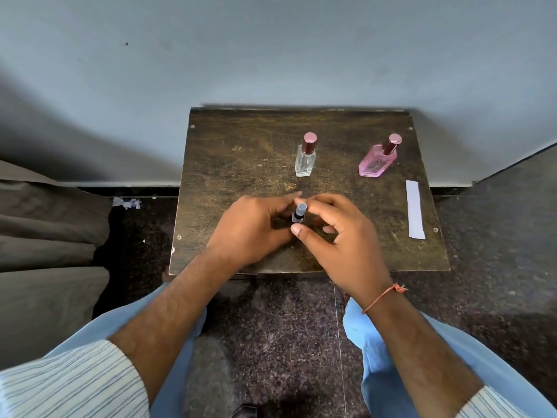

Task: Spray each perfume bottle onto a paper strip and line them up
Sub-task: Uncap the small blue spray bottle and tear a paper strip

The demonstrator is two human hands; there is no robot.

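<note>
At the near middle of the little wooden table (229, 164), both hands are bunched around a small dark bottle (298, 218) with a grey cap (300, 209); the left hand (253, 227) wraps the body from the side, fingers curled round it, and the right hand (340, 236) pinches up top, fingertips by the cap and thumb (300, 230) pressed against the bottle's near side; looks to me like the cap is about to come off, so I'd say hold the base firmly with the left and pull straight up with the right — twisting or yanking sideways on a bottle that small could tip it or slip it out of the fingers; the paper strips (414, 209) sit well apart at the right edge, a pale flat stack, so one needs fetching before any spraying; further back stand a clear glass bottle (305, 159), square and slim with a glossy maroon cap, and a pink bottle (377, 161), broader and faceted, same sort of cap — both smooth and probably slippery; the tabletop is worn, scratched dark wood with screws at the corners; can't tell if any strip's been sprayed yet.
</note>
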